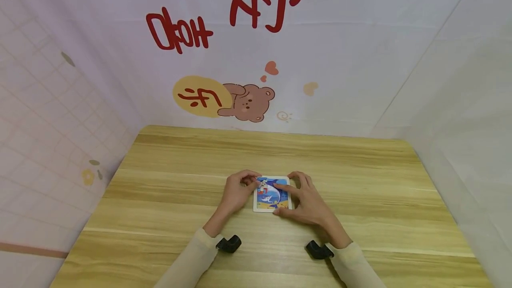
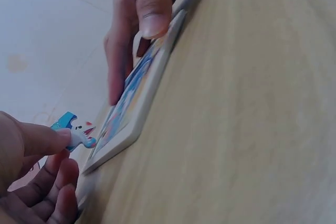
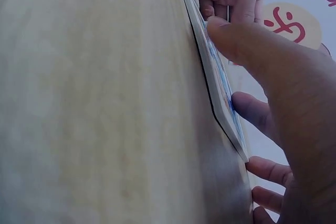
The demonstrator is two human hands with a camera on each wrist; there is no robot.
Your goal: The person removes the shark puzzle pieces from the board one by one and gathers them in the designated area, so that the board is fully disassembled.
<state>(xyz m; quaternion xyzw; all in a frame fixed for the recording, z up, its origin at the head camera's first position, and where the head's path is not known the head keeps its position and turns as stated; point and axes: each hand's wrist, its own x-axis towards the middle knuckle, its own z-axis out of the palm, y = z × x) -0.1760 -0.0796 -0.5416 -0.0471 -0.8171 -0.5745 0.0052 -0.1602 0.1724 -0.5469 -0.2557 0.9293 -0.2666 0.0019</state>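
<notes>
A small jigsaw puzzle (image 1: 273, 198) with a white frame and a blue sea picture lies flat on the wooden table. My left hand (image 1: 236, 191) is at its left edge. Between thumb and forefinger it pinches a puzzle piece (image 2: 79, 136), blue and white with a bit of red, tilted just above the frame in the left wrist view. From the right, my right hand (image 1: 312, 203) grips the puzzle, thumb at the near edge and fingers at the far right corner. Its forefinger rests on the picture.
The wooden table (image 1: 160, 208) reaches a white cloth backdrop (image 1: 340, 57) printed with red characters and a bear. Pale cloth walls stand on the left and right. Black wrist mounts (image 1: 230, 244) sit at both cuffs, close above the tabletop.
</notes>
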